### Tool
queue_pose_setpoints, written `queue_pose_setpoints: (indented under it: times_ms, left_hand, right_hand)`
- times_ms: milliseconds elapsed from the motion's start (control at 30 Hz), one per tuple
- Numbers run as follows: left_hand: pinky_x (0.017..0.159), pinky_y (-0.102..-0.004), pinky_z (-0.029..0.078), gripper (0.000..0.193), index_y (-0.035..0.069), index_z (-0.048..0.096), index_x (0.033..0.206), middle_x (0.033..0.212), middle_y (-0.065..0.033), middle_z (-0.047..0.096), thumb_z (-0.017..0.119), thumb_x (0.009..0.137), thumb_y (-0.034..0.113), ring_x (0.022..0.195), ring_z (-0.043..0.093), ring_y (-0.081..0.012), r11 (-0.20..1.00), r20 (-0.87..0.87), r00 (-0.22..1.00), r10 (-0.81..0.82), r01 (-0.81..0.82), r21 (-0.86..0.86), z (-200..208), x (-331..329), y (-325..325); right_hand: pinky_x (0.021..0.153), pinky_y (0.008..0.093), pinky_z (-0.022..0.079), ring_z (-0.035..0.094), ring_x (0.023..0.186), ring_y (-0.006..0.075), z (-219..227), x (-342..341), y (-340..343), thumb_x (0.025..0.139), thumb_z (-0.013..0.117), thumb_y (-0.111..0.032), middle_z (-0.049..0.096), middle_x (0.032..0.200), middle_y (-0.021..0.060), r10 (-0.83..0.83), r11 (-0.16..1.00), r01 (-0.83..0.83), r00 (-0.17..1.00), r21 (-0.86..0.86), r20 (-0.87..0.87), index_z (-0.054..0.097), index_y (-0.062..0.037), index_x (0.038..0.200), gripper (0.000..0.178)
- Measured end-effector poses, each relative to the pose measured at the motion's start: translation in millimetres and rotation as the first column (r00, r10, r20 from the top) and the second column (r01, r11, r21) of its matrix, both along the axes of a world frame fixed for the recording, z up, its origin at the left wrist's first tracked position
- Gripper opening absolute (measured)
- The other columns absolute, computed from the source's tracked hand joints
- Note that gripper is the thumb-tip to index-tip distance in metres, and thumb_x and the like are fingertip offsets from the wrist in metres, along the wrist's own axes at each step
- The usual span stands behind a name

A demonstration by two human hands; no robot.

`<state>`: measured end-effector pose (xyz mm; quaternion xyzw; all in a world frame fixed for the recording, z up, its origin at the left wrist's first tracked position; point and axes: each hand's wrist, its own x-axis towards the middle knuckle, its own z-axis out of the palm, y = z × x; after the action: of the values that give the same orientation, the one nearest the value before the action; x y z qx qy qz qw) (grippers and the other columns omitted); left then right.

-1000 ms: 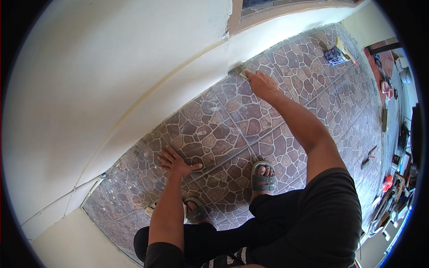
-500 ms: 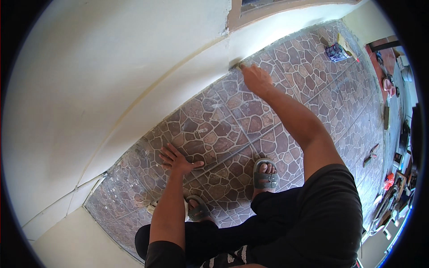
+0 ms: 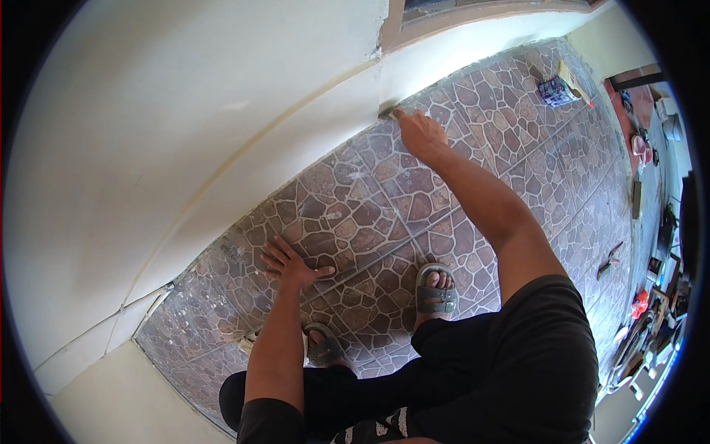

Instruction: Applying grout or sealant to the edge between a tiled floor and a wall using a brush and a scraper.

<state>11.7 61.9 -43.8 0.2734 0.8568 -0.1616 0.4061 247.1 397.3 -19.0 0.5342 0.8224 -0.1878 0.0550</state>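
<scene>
My right hand (image 3: 423,135) is closed at the foot of the white wall (image 3: 296,140), where the wall meets the floor. From its fingers pokes a small pale-handled tool (image 3: 393,115) with a dark end against the wall base; most of it is hidden in the grip. My left hand (image 3: 293,268) rests palm down on the stone-patterned tile floor (image 3: 362,222), fingers spread, holding nothing.
A blue-and-white patterned container (image 3: 557,92) with a yellowish panel stands at the far right. A thin tool (image 3: 610,261) lies on the right-hand floor. Clutter with a red bag (image 3: 640,304) lines the right edge. Something pale (image 3: 251,341) lies beside my left sandal.
My right hand has shifted very slightly left and down along the wall base, still gripping the tool. My left hand stays flat on the floor. The whole view has tilted a little.
</scene>
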Motion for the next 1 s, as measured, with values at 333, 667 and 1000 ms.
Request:
queue_pose_setpoints:
  times_ms: [333, 667, 1000]
  left_hand:
    - [0.116, -0.0741, -0.006, 0.179, 0.005, -0.032, 0.155, 0.163, -0.0275, -0.032, 0.091, 0.047, 0.075, 0.149, -0.029, -0.0511, 1.000, -0.003, 1.000, -0.011, 0.011, -0.014, 2, 0, 1]
    - [0.116, -0.0741, -0.006, 0.178, 0.007, -0.033, 0.155, 0.163, -0.0281, -0.032, 0.092, 0.047, 0.075, 0.149, -0.029, -0.0513, 1.000, 0.003, 1.000, -0.004, 0.004, -0.016, 2, 0, 0]
    - [0.117, -0.0733, -0.005, 0.178, 0.006, -0.031, 0.156, 0.163, -0.0278, -0.032, 0.093, 0.047, 0.073, 0.150, -0.027, -0.0511, 1.000, 0.010, 1.000, 0.007, -0.007, -0.013, 4, 2, 4]
  right_hand:
    - [0.087, 0.0545, 0.056, 0.069, 0.104, 0.0465, -3, 0, 11, 0.103, 0.041, -0.011, 0.064, 0.116, 0.0282, 0.032, 0.999, -0.033, 0.999, -0.031, -0.028, 0.055, -0.0117, 0.135, 0.034]
    - [0.088, 0.0538, 0.057, 0.069, 0.105, 0.0449, 11, 4, 1, 0.103, 0.042, -0.011, 0.065, 0.117, 0.0276, 0.126, 0.992, -0.126, 0.992, -0.003, -0.028, 0.055, -0.0101, 0.136, 0.036]
    - [0.086, 0.0529, 0.057, 0.070, 0.103, 0.0437, 9, 0, -5, 0.104, 0.044, -0.014, 0.065, 0.115, 0.0249, 0.171, 0.983, -0.168, 0.985, -0.068, 0.029, 0.053, -0.0137, 0.141, 0.037]
